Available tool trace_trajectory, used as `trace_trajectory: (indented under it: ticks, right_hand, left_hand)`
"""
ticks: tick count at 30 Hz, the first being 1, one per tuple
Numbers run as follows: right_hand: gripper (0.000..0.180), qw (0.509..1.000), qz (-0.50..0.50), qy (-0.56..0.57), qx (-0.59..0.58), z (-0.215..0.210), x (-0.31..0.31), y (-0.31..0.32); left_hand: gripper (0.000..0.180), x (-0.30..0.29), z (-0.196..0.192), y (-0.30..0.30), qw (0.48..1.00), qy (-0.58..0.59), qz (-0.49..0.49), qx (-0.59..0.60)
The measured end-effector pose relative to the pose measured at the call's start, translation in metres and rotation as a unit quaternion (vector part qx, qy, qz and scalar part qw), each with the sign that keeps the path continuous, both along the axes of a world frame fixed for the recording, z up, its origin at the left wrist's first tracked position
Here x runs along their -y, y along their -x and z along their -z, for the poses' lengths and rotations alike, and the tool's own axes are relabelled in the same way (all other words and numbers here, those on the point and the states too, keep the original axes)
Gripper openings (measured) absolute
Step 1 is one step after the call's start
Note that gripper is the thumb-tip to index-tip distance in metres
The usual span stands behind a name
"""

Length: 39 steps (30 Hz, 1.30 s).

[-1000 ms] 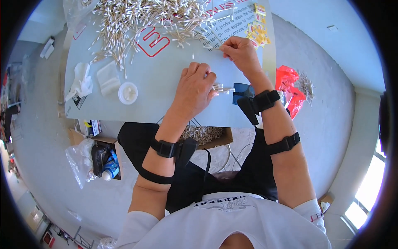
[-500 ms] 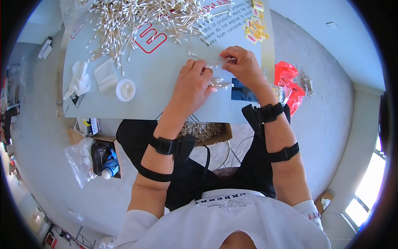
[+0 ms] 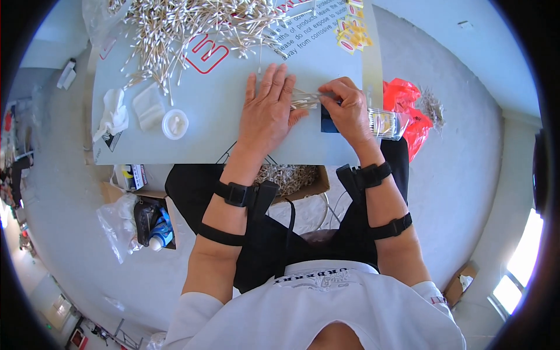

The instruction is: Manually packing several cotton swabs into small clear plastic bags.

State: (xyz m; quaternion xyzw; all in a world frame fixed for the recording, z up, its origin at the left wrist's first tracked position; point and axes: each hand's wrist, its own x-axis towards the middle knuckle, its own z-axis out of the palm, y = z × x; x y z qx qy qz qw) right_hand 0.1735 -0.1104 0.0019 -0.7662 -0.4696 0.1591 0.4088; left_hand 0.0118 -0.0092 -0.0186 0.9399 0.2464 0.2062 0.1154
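Flat on the grey-white table [image 3: 216, 134] lies my left hand [image 3: 268, 108], its fingers stretched out and its thumb apart. Beside its thumb is a small bunch of cotton swabs [image 3: 302, 102]; their left ends are hidden by the hand. My right hand [image 3: 346, 108] pinches at the right end of this bunch between thumb and fingertips. Under the right hand, a dark blue flat piece [image 3: 328, 119] shows in part. A clear pack of swabs [image 3: 385, 124] lies at the table's right edge, next to the right wrist.
A large heap of loose cotton swabs [image 3: 181, 35] covers the far left. White cloth [image 3: 114, 114], a clear square lid [image 3: 149, 106] and a round white tub [image 3: 175, 124] stand left. Yellow labels [image 3: 353, 36] lie far right. A red bag [image 3: 402, 96] is beyond the right edge; below, a swab-filled box [image 3: 291, 178].
My left hand has flattened and its fingers have straightened. My right hand has moved down slightly toward the bunch on the table. The clear pack shows more fully now.
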Motion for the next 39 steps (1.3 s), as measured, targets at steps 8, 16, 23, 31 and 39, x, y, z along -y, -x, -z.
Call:
trace_trajectory:
  ticks: [8, 16, 23, 31, 39]
  right_hand:
    - [0.016, 0.979, 0.105, -0.119, -0.13, 0.015, 0.02, 0.01]
    - [0.03, 0.922, 0.082, -0.216, -0.31, 0.018, 0.01, 0.01]
    - [0.04, 0.906, 0.078, -0.251, -0.331, 0.024, -0.012, -0.007]
    - [0.038, 0.863, 0.091, -0.275, -0.414, 0.03, -0.012, 0.017]
    - [0.031, 0.99, -0.026, -0.133, -0.045, 0.016, 0.014, -0.005]
  left_hand:
    - [0.088, 0.024, -0.002, -0.021, 0.997, 0.042, -0.038, -0.053]
    - [0.087, 0.031, 0.004, -0.051, 0.992, 0.057, -0.111, -0.037]
    - [0.052, 0.029, 0.006, -0.024, 0.91, 0.253, -0.155, 0.29]
    - [0.054, 0.051, 0.009, -0.044, 0.777, 0.417, -0.136, 0.452]
    - [0.068, 0.035, 0.001, -0.011, 0.982, 0.121, -0.058, 0.136]
